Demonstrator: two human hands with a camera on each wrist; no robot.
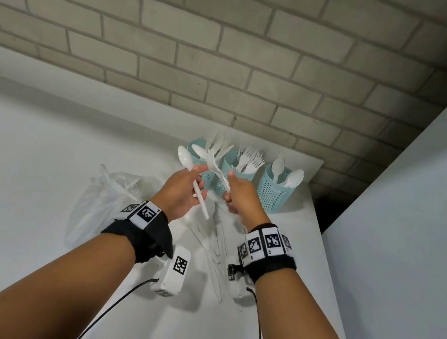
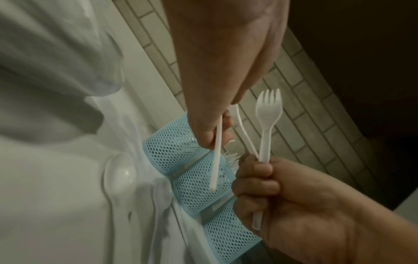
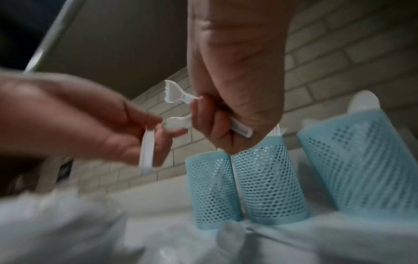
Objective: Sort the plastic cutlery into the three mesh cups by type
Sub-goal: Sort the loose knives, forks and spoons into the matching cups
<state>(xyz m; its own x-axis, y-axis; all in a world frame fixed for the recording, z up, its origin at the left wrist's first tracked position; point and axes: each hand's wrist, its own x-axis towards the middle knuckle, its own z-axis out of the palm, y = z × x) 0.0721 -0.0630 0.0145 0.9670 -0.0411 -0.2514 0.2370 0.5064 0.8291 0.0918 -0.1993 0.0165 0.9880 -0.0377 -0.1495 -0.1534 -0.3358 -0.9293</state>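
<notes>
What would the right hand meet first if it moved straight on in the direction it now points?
Probably the middle mesh cup, the one holding forks. The right hand, gripping two forks, points up and away toward the row of cups, and this cup stands directly beyond its knuckles. Depth is unclear, so it might pass above the rim.

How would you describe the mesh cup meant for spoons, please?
Along the brick wall, three blue mesh cups stand in a row on the white table. The spoon cup is the rightmost, nearest the table's corner; only rounded spoon bowls stick out, no tines.
</notes>
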